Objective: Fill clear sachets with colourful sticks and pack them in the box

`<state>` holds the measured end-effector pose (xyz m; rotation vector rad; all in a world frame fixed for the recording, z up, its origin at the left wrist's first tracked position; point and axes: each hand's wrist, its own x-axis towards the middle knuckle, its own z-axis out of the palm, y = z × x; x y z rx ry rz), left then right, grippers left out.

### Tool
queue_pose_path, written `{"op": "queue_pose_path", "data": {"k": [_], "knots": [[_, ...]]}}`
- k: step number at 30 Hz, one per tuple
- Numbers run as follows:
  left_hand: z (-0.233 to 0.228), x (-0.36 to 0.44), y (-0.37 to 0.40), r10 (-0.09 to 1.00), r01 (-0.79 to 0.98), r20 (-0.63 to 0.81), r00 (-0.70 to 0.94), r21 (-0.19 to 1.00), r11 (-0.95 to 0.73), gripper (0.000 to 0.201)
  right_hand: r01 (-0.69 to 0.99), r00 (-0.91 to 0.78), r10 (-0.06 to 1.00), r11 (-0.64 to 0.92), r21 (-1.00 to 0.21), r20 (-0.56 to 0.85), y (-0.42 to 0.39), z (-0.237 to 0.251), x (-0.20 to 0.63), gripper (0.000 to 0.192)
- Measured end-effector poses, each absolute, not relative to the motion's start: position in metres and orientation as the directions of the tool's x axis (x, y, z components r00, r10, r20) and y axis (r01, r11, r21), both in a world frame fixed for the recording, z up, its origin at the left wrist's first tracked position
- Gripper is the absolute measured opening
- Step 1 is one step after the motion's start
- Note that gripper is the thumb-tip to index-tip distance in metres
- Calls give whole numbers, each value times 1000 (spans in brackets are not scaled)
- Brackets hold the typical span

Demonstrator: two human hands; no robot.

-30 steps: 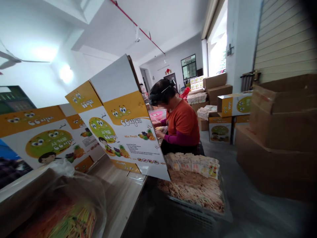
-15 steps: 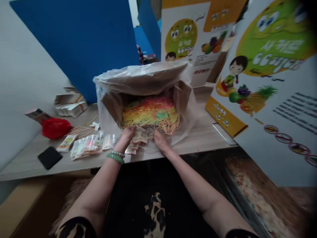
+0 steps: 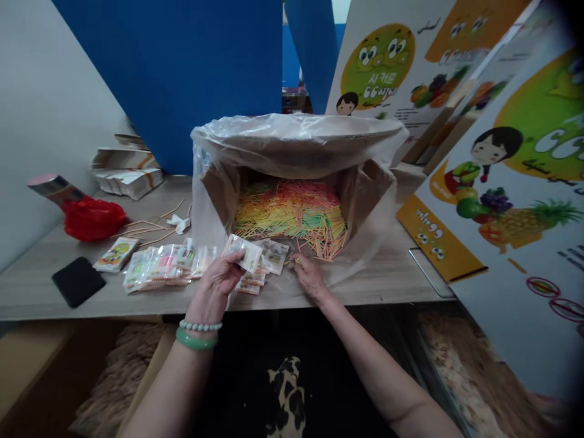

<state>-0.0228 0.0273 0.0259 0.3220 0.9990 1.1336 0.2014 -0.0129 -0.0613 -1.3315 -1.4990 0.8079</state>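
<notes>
A cardboard box lined with a clear plastic bag [image 3: 296, 137] lies open toward me on the wooden table [image 3: 31, 286]. Inside is a heap of thin coloured sticks [image 3: 292, 213] in yellow, pink and green. My left hand [image 3: 216, 280], with bead and green bracelets on the wrist, holds a small printed packet [image 3: 244, 250] lifted off a little pile of packets [image 3: 267, 264]. My right hand [image 3: 310, 277] rests at the box mouth with its fingers on a few loose sticks beside that pile.
A row of filled packets [image 3: 159, 266] lies left of my hands, with a black phone [image 3: 77, 281], a red bag [image 3: 93, 219] and folded cartons [image 3: 128, 176] further left. Printed display cartons [image 3: 506, 176] stand on the right, a blue board [image 3: 182, 73] behind. A bin of packets [image 3: 465, 371] sits low right.
A second ago the view faced a seated person across the room; it has swung down to the table. Since half a second ago my left hand has lifted one packet off the pile.
</notes>
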Motion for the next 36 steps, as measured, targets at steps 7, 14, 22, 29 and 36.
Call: {"op": "queue_pose_path", "data": {"k": [7, 14, 22, 29, 36], "knots": [[19, 1, 27, 933, -594, -273, 235, 719, 360, 34, 106, 195, 968, 140, -984, 159, -1, -48, 205, 12], [10, 16, 38, 875, -469, -411, 256, 739, 484, 29, 93, 162, 983, 71, -993, 86, 1, -39, 211, 17], [8, 27, 34, 877, -382, -383, 291, 793, 474, 38, 288, 99, 989, 77, -955, 110, -3, -37, 222, 12], [-3, 37, 29, 894, -177, -372, 251, 890, 420, 34, -28, 200, 962, 195, -980, 185, 9, 13, 226, 12], [-1, 44, 25, 940, 55, -243, 241, 970, 236, 41, -268, 208, 968, 192, -944, 138, 14, 49, 201, 17]]}}
